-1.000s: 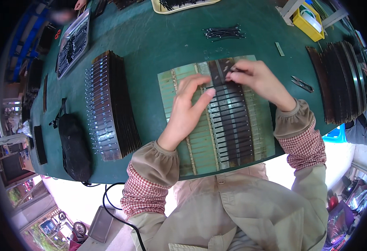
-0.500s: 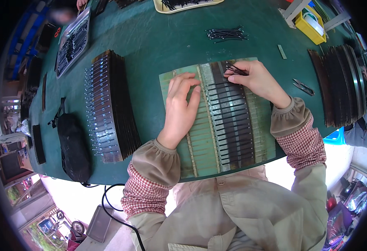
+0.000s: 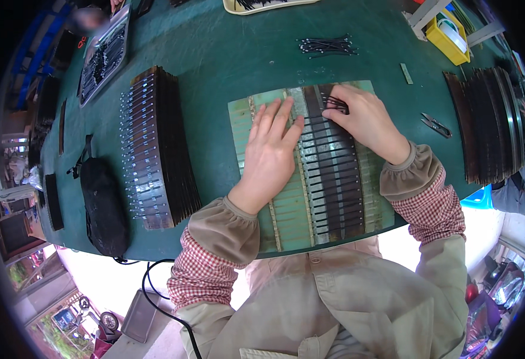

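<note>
A green board [image 3: 286, 218] lies in front of me on the table's near side. Along it runs a dark strip [image 3: 341, 203] with a row of short black wires laid crosswise, evenly spaced. My left hand [image 3: 268, 158] rests on the board just left of the strip, fingers stretched out and holding nothing; its thumb reaches toward the row's upper part. At the strip's top end, my right hand [image 3: 364, 116] pinches a small bunch of black wires [image 3: 336, 105] between thumb and fingers. Some of its fingertips are hidden.
A loose pile of black wires [image 3: 327, 46] lies beyond the board. Stacks of dark strips stand left [image 3: 172, 149] and right [image 3: 492, 125]. Snips [image 3: 436, 125], a black pouch [image 3: 104, 206], a metal tray [image 3: 119, 51] and a yellow bin [image 3: 454, 52] are around. Another person's hand shows at top left.
My left hand has moved up and right, its fingers now stretched out on the board beside the strip. My right hand has turned slightly at the strip's top, still pinching the wires.
</note>
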A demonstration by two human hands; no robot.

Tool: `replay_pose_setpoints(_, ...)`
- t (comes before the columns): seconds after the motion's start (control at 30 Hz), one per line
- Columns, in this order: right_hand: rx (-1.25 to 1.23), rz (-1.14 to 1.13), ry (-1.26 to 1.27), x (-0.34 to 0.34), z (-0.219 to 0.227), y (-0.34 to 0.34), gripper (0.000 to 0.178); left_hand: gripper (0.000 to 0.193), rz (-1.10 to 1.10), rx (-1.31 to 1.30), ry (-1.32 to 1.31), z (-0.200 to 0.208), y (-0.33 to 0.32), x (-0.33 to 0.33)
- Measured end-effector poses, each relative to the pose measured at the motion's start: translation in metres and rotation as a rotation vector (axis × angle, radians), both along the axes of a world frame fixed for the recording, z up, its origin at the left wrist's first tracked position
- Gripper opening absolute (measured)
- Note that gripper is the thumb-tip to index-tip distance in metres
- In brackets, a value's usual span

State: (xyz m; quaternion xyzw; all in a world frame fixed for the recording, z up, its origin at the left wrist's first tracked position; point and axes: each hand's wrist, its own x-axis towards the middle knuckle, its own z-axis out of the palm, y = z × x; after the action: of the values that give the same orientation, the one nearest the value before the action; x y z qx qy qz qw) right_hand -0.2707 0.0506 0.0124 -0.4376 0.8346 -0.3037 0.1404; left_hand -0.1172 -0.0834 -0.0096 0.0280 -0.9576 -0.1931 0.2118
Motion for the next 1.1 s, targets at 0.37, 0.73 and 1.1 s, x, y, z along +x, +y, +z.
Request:
replay_pose_setpoints(0.37,-0.224,0.075,-0.661,-0.008,0.014,0.008,0.014,0.015,0.066,0.826,0.03,0.01,-0.002,-0.005)
replay_pose_setpoints(0.73,-0.137,0.049,-0.583,-0.024,-0.004,-0.001,0.014,0.006,0.1,0.443,0.146,0.002,-0.018,-0.008)
replay_pose_setpoints(1.1,-0.107,0.069,-0.32,-0.019,-0.005,-0.016,0.019,0.014,0.106,0.339,0.109,-0.007,-0.017,-0.006)
